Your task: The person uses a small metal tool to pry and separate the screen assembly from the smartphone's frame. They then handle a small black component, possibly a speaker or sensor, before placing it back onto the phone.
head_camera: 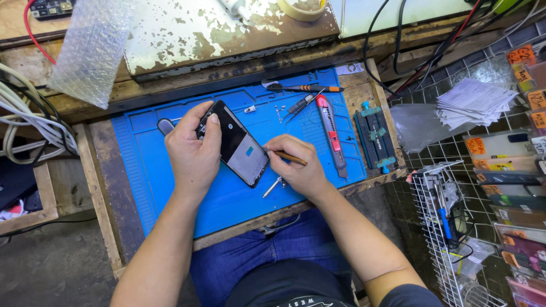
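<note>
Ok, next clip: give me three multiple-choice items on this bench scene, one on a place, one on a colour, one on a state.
1. Where does the utility knife lie?
A. On the mat, to the right of the phone
B. On the floor
C. In the wire rack

2. What colour is the work mat?
A. Green
B. Blue
C. Grey

3. How is the phone held?
A. Lying flat, untouched
B. Gripped by the left hand, with the right hand's tool at its edge
C. Held by both hands with no tool

Answers:
1. A: the knife rests on the mat, to the right of the phone.
2. B: the mat is plainly blue.
3. B: the left hand clasps the phone while the right hand holds a thin brown tool against its side.
</note>
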